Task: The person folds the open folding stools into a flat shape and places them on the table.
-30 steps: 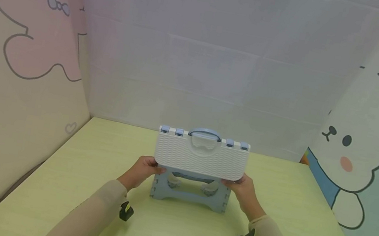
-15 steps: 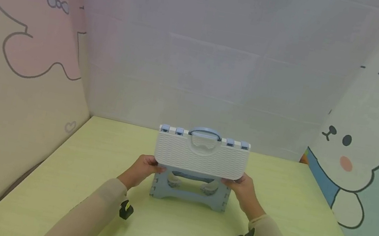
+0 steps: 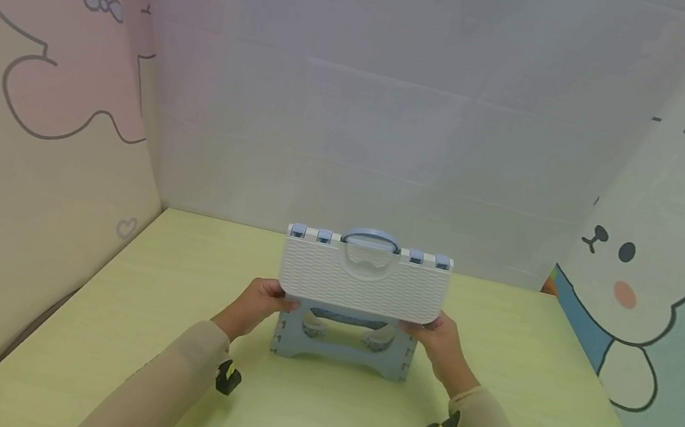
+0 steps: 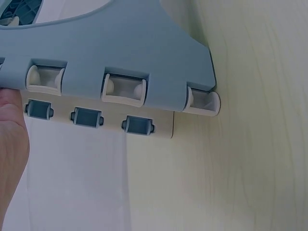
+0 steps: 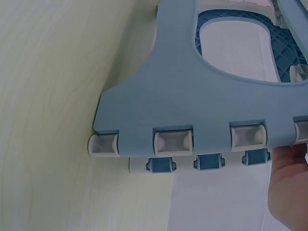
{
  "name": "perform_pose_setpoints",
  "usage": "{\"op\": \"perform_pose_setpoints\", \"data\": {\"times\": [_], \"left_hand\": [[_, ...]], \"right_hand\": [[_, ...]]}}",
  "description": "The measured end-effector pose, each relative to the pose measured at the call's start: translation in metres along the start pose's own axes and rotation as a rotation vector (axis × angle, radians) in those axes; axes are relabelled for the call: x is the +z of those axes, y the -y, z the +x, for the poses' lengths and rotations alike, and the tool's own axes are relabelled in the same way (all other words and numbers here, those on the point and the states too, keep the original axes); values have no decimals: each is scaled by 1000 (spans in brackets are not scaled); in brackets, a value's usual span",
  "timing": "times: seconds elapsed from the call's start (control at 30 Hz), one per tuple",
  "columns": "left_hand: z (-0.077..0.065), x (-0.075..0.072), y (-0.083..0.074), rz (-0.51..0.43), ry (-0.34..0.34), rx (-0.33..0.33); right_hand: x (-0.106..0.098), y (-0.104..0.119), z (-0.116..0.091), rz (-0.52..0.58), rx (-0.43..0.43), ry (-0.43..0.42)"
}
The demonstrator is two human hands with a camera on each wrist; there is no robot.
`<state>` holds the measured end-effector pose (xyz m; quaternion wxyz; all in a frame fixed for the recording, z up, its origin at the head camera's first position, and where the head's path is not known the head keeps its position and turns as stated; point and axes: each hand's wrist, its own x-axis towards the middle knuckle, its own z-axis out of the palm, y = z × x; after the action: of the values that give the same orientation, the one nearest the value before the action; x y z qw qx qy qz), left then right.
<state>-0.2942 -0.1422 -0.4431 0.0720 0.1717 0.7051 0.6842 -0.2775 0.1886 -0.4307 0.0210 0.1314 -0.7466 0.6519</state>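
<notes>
A folding step stool stands upright on the table in the middle of the head view. Its white woven-textured panel [image 3: 365, 281] faces me, with a blue carry handle [image 3: 371, 236] and blue hinge clips along the top. Below the panel shows a blue leg frame [image 3: 341, 353] with a wide cut-out. My left hand [image 3: 255, 308] grips the stool's left side under the panel's lower corner, thumb on the blue front; the fingers behind are hidden. Opposite it, my right hand [image 3: 441, 343] grips the right side the same way. Both wrist views show the frame's hinged edges [image 4: 125, 91] close up.
The stool is on a pale yellow-green table [image 3: 308, 419]. A plain white sheet [image 3: 388, 100] hangs behind it. Side panels carry a pink cartoon animal [image 3: 76, 78] on the left and a white rabbit [image 3: 661, 259] on the right.
The whole scene sits very slightly higher in the head view. Both hands keep their grip, and the stool holds its pose between them.
</notes>
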Motion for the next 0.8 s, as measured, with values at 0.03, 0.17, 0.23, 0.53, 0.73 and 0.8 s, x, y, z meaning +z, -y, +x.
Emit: {"op": "perform_pose_setpoints", "data": {"times": [0.03,0.17,0.23,0.53,0.73,0.8], "left_hand": [[0,0,0,0,0,1],[0,0,0,-6,-2,2],[0,1,0,-15,-5,6],[2,0,3,-24,-16,-1],[2,0,4,-26,-9,1],[2,0,4,-28,-9,1]], "right_hand": [[0,0,0,1,-1,0],[0,0,0,9,-7,3],[0,0,0,12,-8,5],[0,-1,0,8,-11,9],[0,-1,1,9,-6,5],[0,-1,1,8,-8,6]]}}
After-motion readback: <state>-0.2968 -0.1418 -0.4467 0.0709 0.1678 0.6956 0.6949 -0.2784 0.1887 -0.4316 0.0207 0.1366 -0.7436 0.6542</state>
